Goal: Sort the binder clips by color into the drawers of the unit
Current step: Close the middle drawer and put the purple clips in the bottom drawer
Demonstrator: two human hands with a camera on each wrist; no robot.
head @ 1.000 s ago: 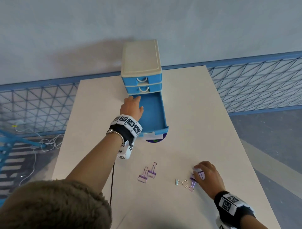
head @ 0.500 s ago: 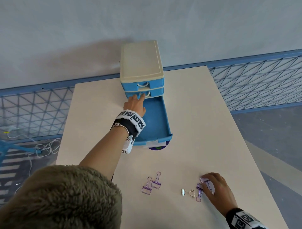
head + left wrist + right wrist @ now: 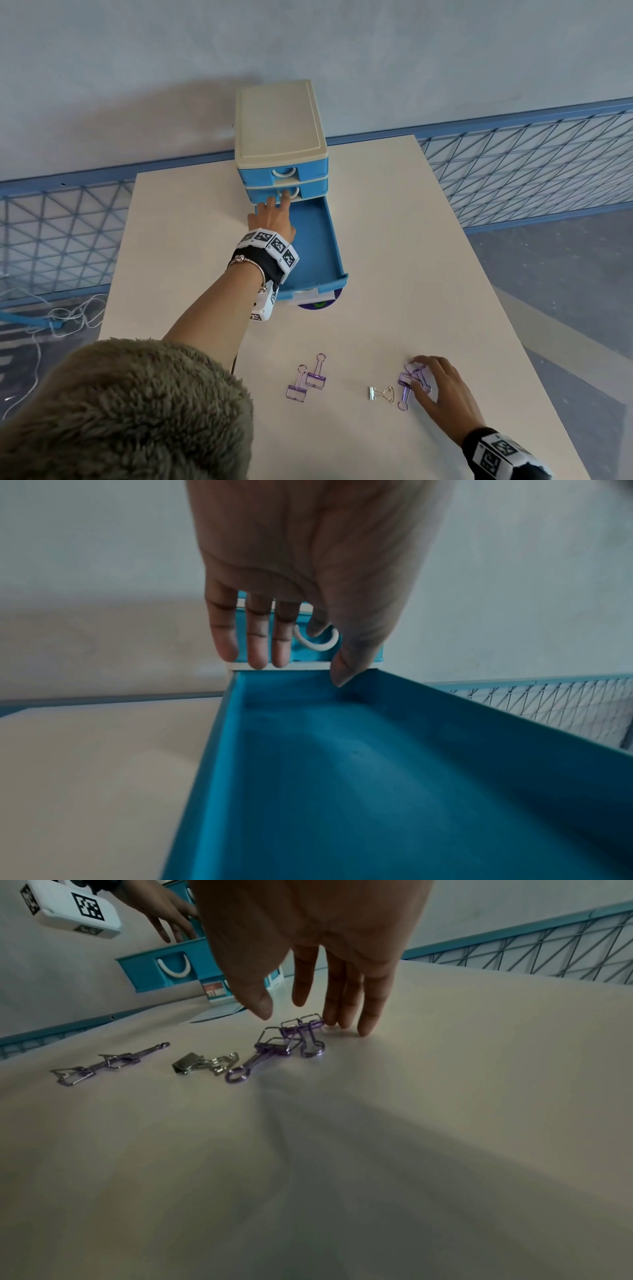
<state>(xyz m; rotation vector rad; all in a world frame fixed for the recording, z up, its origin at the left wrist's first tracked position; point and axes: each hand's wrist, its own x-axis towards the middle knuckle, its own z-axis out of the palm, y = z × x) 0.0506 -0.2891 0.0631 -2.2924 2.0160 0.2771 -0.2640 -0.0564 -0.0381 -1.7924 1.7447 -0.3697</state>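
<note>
Hooking drawer handle point(image 3: 317, 645), left forefinger point(image 3: 314, 624) (others straight), right fingers point(image 3: 343, 999) beside purple clips point(image 3: 303, 1028)

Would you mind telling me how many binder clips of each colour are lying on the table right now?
Purple binder clips: 4 (two lying as a pair, two beside the right hand)
Silver binder clip: 1
Total: 5

Our left grip point(image 3: 273, 222) hooks a handle point(image 3: 318, 648); shut drawers point(image 3: 310, 186) wall us ahead, the open drawer point(image 3: 318, 240) gapes below. Left of our right grip point(image 3: 442, 387) clips point(image 3: 372, 393) crowd the table point(image 3: 428, 274); rightward runs bare.
</note>
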